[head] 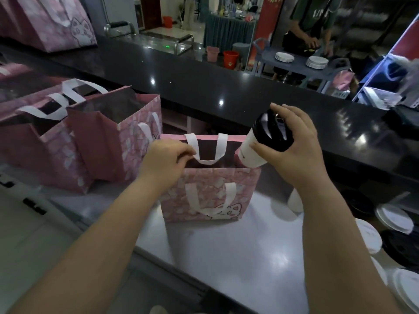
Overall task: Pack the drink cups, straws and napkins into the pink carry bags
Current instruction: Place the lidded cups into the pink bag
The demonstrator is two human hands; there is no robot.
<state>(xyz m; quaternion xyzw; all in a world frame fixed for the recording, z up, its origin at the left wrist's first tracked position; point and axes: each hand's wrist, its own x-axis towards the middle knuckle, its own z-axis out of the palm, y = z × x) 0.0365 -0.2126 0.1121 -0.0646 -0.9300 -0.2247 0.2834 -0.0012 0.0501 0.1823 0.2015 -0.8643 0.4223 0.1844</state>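
Left of the bag, two spare bags [106, 141] are stood upright with mouths open, probably so they can be filled in turn; what's inside them can't be made out.

The bag [204, 198] itself is stood on the steel counter [226, 257], cat print facing the camera. Its near rim is pinched at the left corner by the left hand [166, 159], fingers curled over the edge. That looks like it's done to keep the mouth pulled wide and stop the soft sides folding in.

Over the bag's right end, a cup [251, 152] is held tilted, base down and just inside the mouth, black lid up and away. It's gripped around the lid end by the right hand [297, 150], fingers wrapped over the top. The cup is probably held that high so the base can be steered in first without knuckles catching the rim. So the cup isn't seated yet, only started.

Right of the bag, other cups [368, 235] are left waiting on the counter, within easy reach. No straws or napkins can be picked out anywhere.
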